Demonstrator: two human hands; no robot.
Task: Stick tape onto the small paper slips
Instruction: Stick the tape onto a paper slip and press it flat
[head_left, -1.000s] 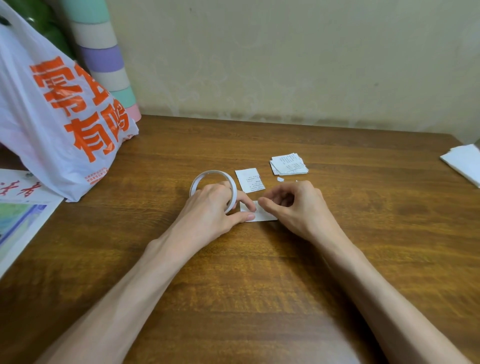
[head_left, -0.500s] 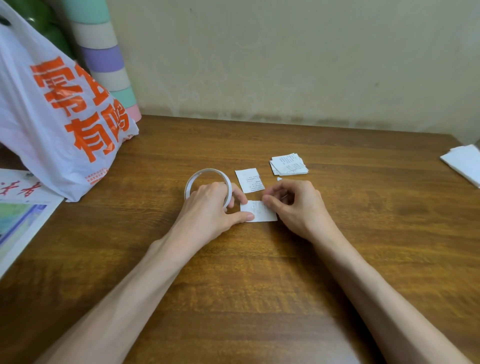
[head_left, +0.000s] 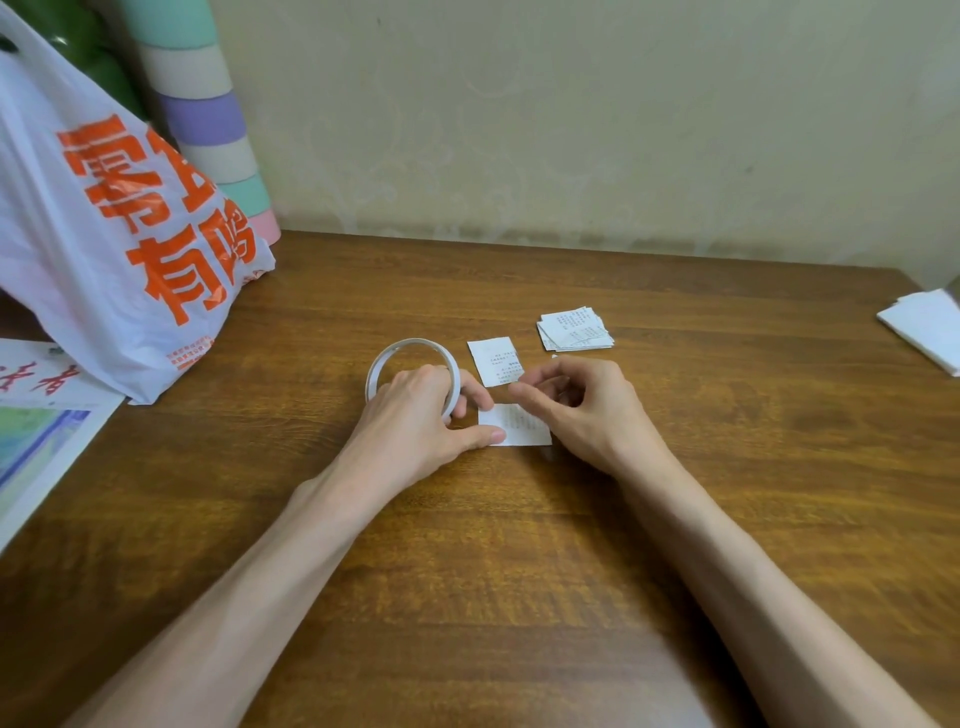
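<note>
Left hand (head_left: 415, 423): fingers curled round tape roll (head_left: 413, 344), roll raised at an angle, contact with surface (head_left: 727, 519) hidden under the hand. Thumb flat on near-left corner of working slip (head_left: 522, 431), pinning it.

Right hand (head_left: 582, 410): fingers curled, forefinger and thumb tips close together over slip's far edge. Cannot tell whether pinching a tape end; no strip discernible between roll and fingertips.

Working slip: flat, print up, about mid-surface, between the two hands, right hand over its right end.

Judged step: laying tape from roll across slip. To do it well:
- Left thumb down until adhesion; light paper, likely to lift or skate with the adhesive.
- Tape drawn low and taut, near parallel to surface; slack → wrinkles, bubbles.
- One end down first, then a wipe along with right forefinger; no dropping the whole strip at once.
- Alignment with slip's long edge before contact; probably no clean peel-back on thin paper.
- Roll close to slip: short free span, less twist.

Risks: overhang bonding slip to surface; fingertip stuck to adhesive side.

Outward: second slip (head_left: 496, 359) just beyond, toward far edge, apart from working slip. Stack of slips (head_left: 574, 328) further toward far right. Printed plastic bag (head_left: 119, 234) at left edge, striped roll (head_left: 208, 109) behind it in far-left corner. Printed sheet (head_left: 31, 431) at left edge, white paper (head_left: 924, 327) at right edge.
</note>
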